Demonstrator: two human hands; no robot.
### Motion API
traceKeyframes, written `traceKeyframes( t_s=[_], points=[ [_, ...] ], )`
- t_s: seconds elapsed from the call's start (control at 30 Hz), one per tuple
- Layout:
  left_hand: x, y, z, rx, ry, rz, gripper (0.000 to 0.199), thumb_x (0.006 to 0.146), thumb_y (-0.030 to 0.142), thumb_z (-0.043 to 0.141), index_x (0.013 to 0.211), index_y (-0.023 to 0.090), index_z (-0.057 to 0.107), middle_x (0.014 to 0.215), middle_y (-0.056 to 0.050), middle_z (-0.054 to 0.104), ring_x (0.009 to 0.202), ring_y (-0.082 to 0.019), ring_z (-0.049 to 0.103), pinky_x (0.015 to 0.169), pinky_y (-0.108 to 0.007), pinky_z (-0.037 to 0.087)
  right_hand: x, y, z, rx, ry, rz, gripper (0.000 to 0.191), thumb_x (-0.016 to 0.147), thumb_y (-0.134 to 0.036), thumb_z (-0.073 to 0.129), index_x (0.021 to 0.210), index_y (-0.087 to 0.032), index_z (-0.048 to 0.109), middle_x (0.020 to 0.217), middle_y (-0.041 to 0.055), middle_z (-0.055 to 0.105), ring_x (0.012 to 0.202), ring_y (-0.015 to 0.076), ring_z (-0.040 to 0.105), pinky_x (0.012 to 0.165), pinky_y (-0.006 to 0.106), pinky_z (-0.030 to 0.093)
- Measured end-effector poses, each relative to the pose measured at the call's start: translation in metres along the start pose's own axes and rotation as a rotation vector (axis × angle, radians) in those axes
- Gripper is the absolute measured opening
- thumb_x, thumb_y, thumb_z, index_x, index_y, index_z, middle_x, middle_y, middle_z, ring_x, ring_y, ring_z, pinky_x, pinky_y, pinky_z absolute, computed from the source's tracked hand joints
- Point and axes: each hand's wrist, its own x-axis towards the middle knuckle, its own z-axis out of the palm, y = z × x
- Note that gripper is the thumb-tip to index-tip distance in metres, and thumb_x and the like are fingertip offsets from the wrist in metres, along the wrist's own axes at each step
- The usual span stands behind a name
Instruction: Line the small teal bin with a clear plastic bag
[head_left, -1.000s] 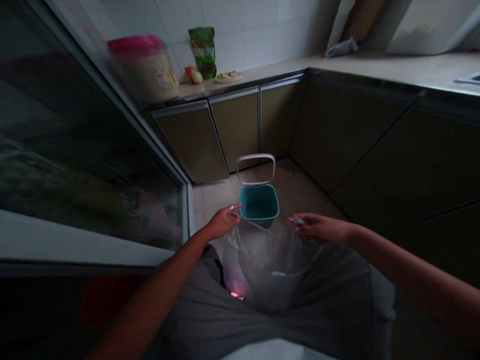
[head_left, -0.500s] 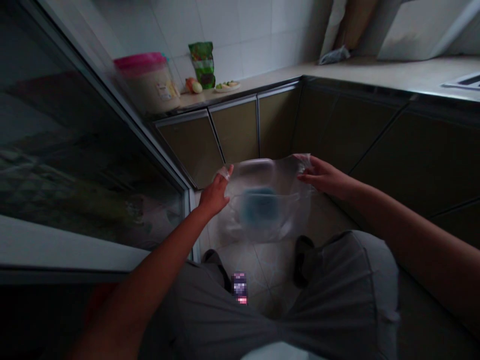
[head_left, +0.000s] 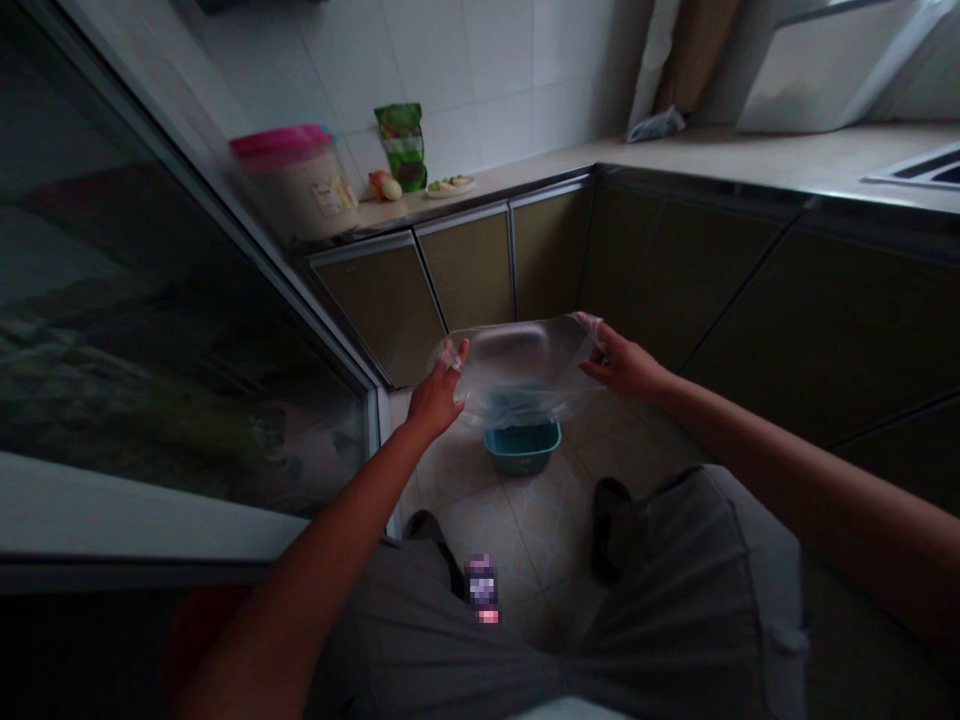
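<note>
1. The left hand (head_left: 437,400) and the right hand (head_left: 625,365) were apart, each clamped on a top corner of a clear plastic bag (head_left: 517,370), which was stretched between them.
2. Below the hands, a teal bin (head_left: 523,455) stood on the tiled floor (head_left: 517,510); the bag hung in front of its far part and blurred it.
3. A pale shape, probably the bin's rim frame, showed dimly through the bag between the hands.
4. Nearer the wearer than the hands were two dark shoes (head_left: 611,530), with a small pixelated object (head_left: 482,588) on the floor between them.
5. Beyond the hands ran low cupboards (head_left: 469,265) under a counter (head_left: 555,165).
6. On it, beyond the left hand, stood a pink-lidded tub (head_left: 300,185), a green packet (head_left: 403,148), onions (head_left: 385,186) and a plate of food (head_left: 450,187).
7. A glass door (head_left: 187,330) closed off the space left of the left hand.
</note>
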Motion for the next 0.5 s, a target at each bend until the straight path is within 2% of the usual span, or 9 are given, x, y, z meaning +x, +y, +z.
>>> traceKeyframes(
  t_s=[0.07,0.13,0.2,0.27,0.3,0.37,0.43,0.5],
  points=[
    [-0.006,-0.006,0.010,0.019,-0.020,-0.036,0.111,0.075,0.010,0.082,0.168,0.038,0.028,0.179,-0.008,0.013,0.150,-0.043,0.043,0.105,-0.045,0.054,-0.003,0.009,0.008,-0.017,-0.033,0.023,0.095,0.085,-0.035,0.069,0.170,-0.026,0.028,0.085,0.0026,0.069,0.064,0.0164,0.056,0.068,0.031,0.049],
    [-0.011,-0.011,0.019,-0.025,-0.005,-0.065,0.104,0.077,0.011,0.081,0.166,0.037,0.035,0.177,-0.009,0.021,0.149,-0.041,0.045,0.105,-0.044,0.053,-0.008,0.017,0.017,-0.057,-0.064,0.054,0.096,0.085,-0.034,0.068,0.170,-0.026,0.025,0.085,0.0028,0.070,0.065,0.0170,0.057,0.069,0.031,0.049],
    [-0.017,-0.016,0.031,-0.151,0.057,-0.090,0.085,0.079,0.014,0.079,0.157,0.033,0.050,0.170,-0.010,0.039,0.147,-0.038,0.048,0.106,-0.043,0.051,-0.015,0.026,0.026,-0.108,-0.106,0.091,0.095,0.086,-0.033,0.066,0.171,-0.026,0.023,0.085,0.0027,0.071,0.066,0.0170,0.058,0.070,0.031,0.048],
    [-0.023,-0.021,0.044,-0.301,0.135,-0.140,0.055,0.082,0.017,0.076,0.135,0.028,0.068,0.150,-0.011,0.061,0.138,-0.034,0.056,0.104,-0.040,0.051,-0.022,0.034,0.035,-0.152,-0.146,0.136,0.092,0.087,-0.033,0.065,0.170,-0.028,0.025,0.088,0.0027,0.072,0.066,0.0165,0.059,0.071,0.030,0.047],
    [-0.025,-0.023,0.051,-0.367,0.170,-0.179,0.039,0.083,0.020,0.074,0.122,0.026,0.074,0.136,-0.010,0.069,0.131,-0.032,0.061,0.102,-0.038,0.052,-0.026,0.039,0.038,-0.167,-0.158,0.153,0.089,0.087,-0.033,0.065,0.168,-0.028,0.028,0.092,0.0031,0.073,0.067,0.0162,0.059,0.072,0.030,0.047],
    [-0.029,-0.026,0.064,-0.482,0.224,-0.271,0.016,0.085,0.024,0.070,0.100,0.024,0.075,0.109,-0.008,0.076,0.113,-0.028,0.068,0.095,-0.035,0.054,-0.031,0.048,0.044,-0.171,-0.166,0.168,0.077,0.088,-0.035,0.065,0.161,-0.026,0.042,0.099,0.0053,0.073,0.070,0.0166,0.059,0.072,0.030,0.046],
    [-0.031,-0.026,0.071,-0.599,0.256,-0.345,0.009,0.086,0.026,0.068,0.093,0.022,0.072,0.091,-0.005,0.074,0.095,-0.023,0.070,0.087,-0.033,0.054,-0.034,0.056,0.046,-0.134,-0.162,0.190,0.057,0.089,-0.039,0.063,0.144,-0.022,0.059,0.101,0.0079,0.073,0.074,0.0184,0.060,0.072,0.031,0.046],
    [-0.032,-0.022,0.072,-0.728,0.266,-0.373,0.012,0.085,0.028,0.067,0.094,0.021,0.070,0.081,-0.003,0.071,0.083,-0.020,0.067,0.080,-0.030,0.053,-0.038,0.058,0.043,-0.081,-0.117,0.234,0.041,0.091,-0.046,0.062,0.121,-0.019,0.068,0.098,0.0101,0.070,0.078,0.0214,0.061,0.073,0.033,0.048]
  ],
)
